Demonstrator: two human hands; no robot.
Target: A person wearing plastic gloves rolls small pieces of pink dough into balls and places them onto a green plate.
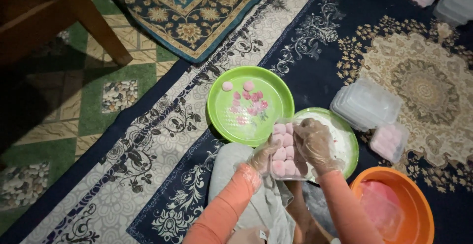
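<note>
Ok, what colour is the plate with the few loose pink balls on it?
Bright green. The round plate with the pink balls shows clearly in the head view.

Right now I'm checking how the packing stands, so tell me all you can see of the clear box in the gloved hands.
The clear plastic box is a small, shallow, see-through container, packed with rows of round pale pink sweets. It is held tilted above the white-dusted green plate, near the person's lap. The left hand grips its near-left side and the right hand rests over its right edge, both in thin transparent gloves. No lid shows on it.
</note>
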